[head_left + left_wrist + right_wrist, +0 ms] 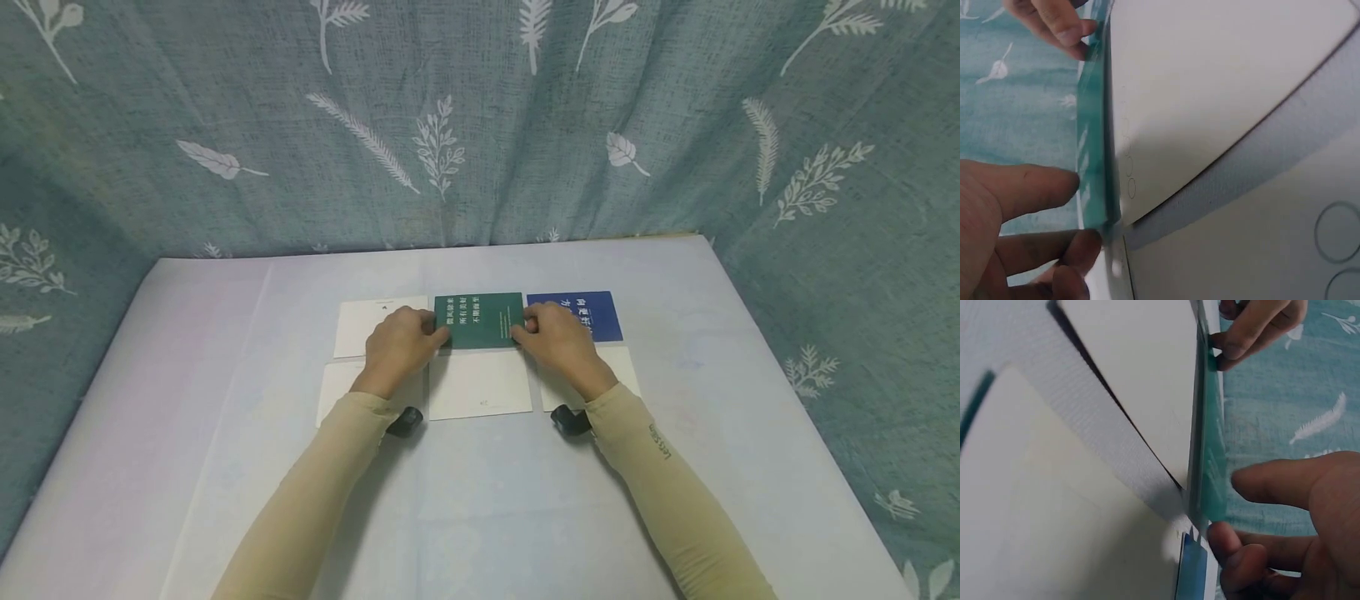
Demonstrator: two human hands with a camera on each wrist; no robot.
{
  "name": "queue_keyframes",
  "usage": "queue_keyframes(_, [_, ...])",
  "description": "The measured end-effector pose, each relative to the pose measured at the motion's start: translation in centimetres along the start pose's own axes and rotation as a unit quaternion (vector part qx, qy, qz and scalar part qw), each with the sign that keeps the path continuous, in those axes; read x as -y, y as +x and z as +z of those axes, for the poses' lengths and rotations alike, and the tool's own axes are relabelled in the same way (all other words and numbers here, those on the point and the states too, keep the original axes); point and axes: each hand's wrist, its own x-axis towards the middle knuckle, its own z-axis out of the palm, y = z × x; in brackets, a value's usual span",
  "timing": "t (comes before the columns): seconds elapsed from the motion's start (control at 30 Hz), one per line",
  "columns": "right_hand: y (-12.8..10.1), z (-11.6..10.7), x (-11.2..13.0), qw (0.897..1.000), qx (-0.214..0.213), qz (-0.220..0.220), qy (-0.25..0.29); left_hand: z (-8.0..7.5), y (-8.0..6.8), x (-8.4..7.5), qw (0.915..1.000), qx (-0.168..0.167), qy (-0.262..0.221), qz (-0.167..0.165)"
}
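A green postcard [480, 321] with white printed characters lies flat in the middle of the back row. My left hand [400, 346] holds its left end, the thumb on the near corner and curled fingers at the short edge. At the opposite end, my right hand [558, 342] grips the right corner the same way. In the left wrist view the left thumb [1054, 184] meets the green face, with a fingertip at the card's end. A blue postcard [600, 317] is partly behind my right hand. Directly in front of the green one lies a white postcard [480, 383].
More white cards lie at the back left [363, 321], front left [337, 383] and front right [618, 367], making two rows. Dark wrist cameras [406, 422] hang under both sleeves. The white-covered table [480, 517] meets a leaf-patterned curtain [480, 167] at the back.
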Motion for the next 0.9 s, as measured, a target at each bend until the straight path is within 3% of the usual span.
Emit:
queue_keyframes(0.17, [-0.3, -0.7, 0.0, 0.998, -0.057, -0.013, 0.020, -0.2, -0.3, 0.0, 0.9981, -0.055, -0.027, 0.011])
queue_keyframes(0.3, [-0.5, -1.2, -0.3, 0.994, -0.094, -0.023, 0.046, -0.4, -0.6, 0.1, 0.9915, -0.104, -0.075, 0.018])
queue_keyframes(0.47, [-0.6, -1.4, -0.9, 0.987, -0.114, -0.025, 0.108, -0.4, -0.9, 0.4, 0.9806, -0.125, -0.151, 0.013])
queue_keyframes(0.6, [-0.6, -1.6, -1.3, 0.982, -0.110, -0.026, 0.153, -0.5, -1.0, 0.6, 0.9766, -0.125, -0.175, 0.012])
queue_keyframes(0.9, [-0.9, -1.5, -1.6, 0.972, -0.034, 0.024, 0.233, -0.6, -1.5, 1.0, 0.9763, -0.107, -0.188, -0.002])
